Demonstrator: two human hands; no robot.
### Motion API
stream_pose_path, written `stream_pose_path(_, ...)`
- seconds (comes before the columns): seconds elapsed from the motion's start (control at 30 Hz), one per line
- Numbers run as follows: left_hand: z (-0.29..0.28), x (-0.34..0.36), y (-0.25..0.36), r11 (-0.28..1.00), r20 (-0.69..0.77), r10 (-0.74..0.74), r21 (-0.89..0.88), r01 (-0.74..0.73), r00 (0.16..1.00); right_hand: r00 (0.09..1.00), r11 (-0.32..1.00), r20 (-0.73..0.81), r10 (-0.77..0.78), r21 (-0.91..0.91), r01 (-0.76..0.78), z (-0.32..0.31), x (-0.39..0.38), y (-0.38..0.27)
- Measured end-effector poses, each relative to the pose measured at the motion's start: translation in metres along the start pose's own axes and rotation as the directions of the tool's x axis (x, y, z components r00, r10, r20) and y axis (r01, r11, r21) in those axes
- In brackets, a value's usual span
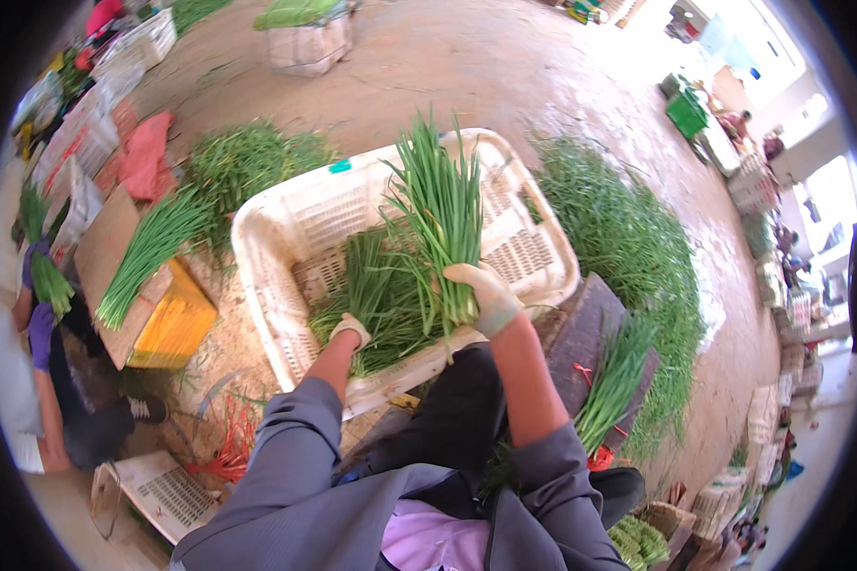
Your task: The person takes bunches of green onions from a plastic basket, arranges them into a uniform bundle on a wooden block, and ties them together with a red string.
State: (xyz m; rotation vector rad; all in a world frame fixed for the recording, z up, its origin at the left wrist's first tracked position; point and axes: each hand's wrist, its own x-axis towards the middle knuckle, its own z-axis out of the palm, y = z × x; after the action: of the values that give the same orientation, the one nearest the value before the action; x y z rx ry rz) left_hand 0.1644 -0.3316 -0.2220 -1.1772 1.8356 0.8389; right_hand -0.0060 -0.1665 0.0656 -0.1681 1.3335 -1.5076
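Observation:
A white plastic crate (257, 285) with slotted walls stands tilted in front of me. My right hand (487, 297), in a pale glove, is closed around the base of an upright bunch of chives (438, 205) above the crate's right part. Inside the crate, my left hand (350, 330), gloved too, reaches into a loose heap of chives (376, 281). Its fingers are mostly hidden by the leaves, so its grip cannot be made out. The heap lies along the near side of the crate.
Loose greens (619, 228) cover the floor at right; another pile (248, 167) lies behind left. A tied bunch (614, 381) rests on a dark board (590, 333). At left, a bunch (157, 247) lies on a cardboard box (114, 238), beside a co-worker's purple-gloved hand (42, 335). Red ties (227, 447) lie nearby.

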Motion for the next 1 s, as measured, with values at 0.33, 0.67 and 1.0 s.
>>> stream_pose_path(0.33, -0.037, -0.058, 0.015, 0.991, -0.205, -0.133, -0.007, 0.134, 0.970, 0.976, 0.972, -0.014, -0.219, -0.089, 0.217, -0.114, -0.168, 0.014)
stream_pose_path(0.67, -0.032, -0.300, 0.098, 0.048, -0.185, 0.883, -0.879, -0.475, 0.432, 0.938, 0.925, -0.038, -0.343, -0.187, 0.331, -0.137, -0.246, 0.046)
stream_pose_path(1.0, 0.059, -0.343, 0.189, -0.194, -0.250, 0.961, -0.915, -0.353, 0.122, 0.867, 0.736, 0.053, -0.495, -0.505, 0.451, -0.139, -0.290, 0.110)
